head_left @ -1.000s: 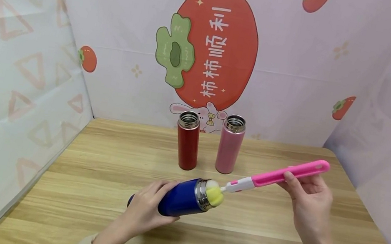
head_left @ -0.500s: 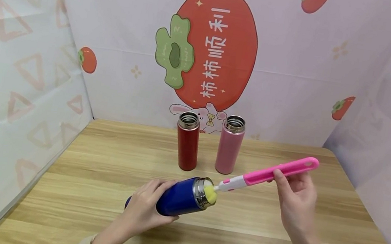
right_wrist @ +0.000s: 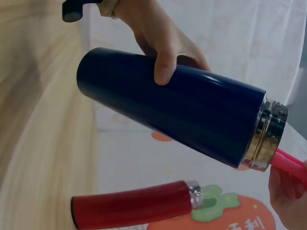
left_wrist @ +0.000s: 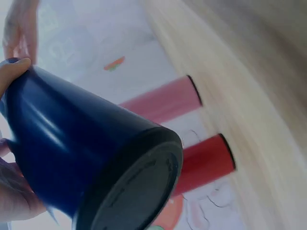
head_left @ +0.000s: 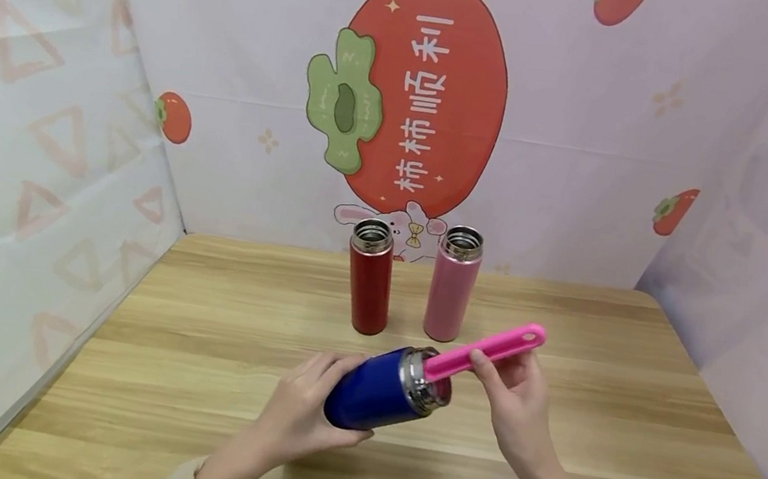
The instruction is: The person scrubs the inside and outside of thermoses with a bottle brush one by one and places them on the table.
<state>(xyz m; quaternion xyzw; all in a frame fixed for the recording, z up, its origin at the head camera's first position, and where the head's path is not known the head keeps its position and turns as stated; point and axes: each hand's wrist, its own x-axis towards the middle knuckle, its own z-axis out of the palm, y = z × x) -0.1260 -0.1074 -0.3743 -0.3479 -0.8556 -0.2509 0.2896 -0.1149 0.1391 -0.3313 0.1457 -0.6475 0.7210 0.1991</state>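
My left hand grips a blue thermos bottle around its body, tilted with the open steel mouth up to the right. In my right hand the pink handle of a bottle brush is pinched between thumb and fingers. The brush's sponge head and white neck are hidden inside the bottle; only the handle sticks out of the mouth. Seen from the left wrist, the dark base of the blue thermos bottle faces the camera. The right wrist view shows the steel neck with the handle entering it.
A red bottle and a pink bottle stand upright and uncapped at the back of the wooden table. Behind them hangs a printed cloth, with more cloth along both sides.
My right hand has moved left and down, pushing the brush into the blue bottle until its yellow sponge and white neck vanished inside. The left hand has shifted slightly right with the bottle.
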